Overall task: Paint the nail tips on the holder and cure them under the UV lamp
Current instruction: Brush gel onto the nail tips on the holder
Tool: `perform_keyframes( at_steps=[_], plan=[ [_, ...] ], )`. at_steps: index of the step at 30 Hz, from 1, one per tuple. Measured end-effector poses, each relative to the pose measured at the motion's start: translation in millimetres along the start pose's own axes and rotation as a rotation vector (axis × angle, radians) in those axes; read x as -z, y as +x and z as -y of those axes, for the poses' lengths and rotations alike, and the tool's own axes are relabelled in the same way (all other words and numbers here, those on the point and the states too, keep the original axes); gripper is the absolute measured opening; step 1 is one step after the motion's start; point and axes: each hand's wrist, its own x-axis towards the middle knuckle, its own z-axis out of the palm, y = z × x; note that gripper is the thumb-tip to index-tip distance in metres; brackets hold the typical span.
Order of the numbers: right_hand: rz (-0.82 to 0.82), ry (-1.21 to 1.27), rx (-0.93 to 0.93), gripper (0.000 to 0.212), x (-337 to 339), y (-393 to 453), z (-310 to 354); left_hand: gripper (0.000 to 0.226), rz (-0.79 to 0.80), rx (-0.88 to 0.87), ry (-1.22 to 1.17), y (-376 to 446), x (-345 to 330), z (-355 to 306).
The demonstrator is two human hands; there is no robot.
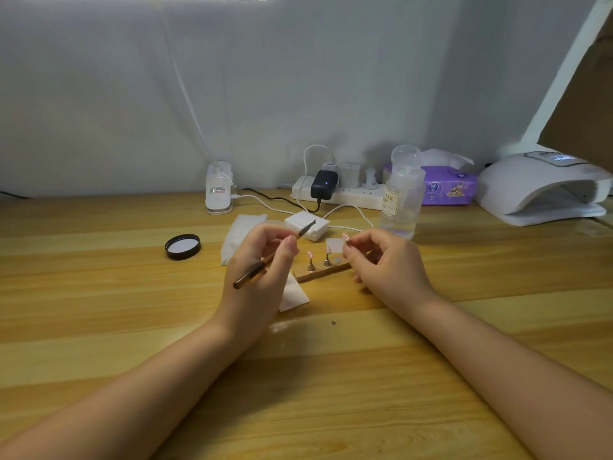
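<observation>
head view: the left hand [262, 260] grips a brush [272, 257], fingers curled round the shaft, bristle end raised up and to the right, butt end down and to the left. the right hand [381, 260] pinches one nail tip [346, 238] on its stand between thumb and fingertips, lifted clear of the holder [323, 272].

the holder lies on the worktop [99, 293] between the two hands, long axis running left-low to right-high. two more nail tips [310, 254] stand upright on it. the brush tip sits just left of the pinched nail tip, well short of contact; judged next move is a short rightward stroke by the left hand.

the uv lamp [540, 190] sits at the far right, opening toward the person, nearer the right hand. a black lid [182, 246] rests on the left, a clear bottle [403, 194] behind the right hand, a power strip [341, 194] against the wall.
</observation>
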Motion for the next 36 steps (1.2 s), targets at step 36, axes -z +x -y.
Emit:
perform_keyframes(
  at_steps=[36],
  plan=[
    [0.199,-0.574,0.029,0.027,-6.3,0.8,7.4,0.009,0.160,0.008,-0.020,-3.9,-5.1,3.2]
  ],
)
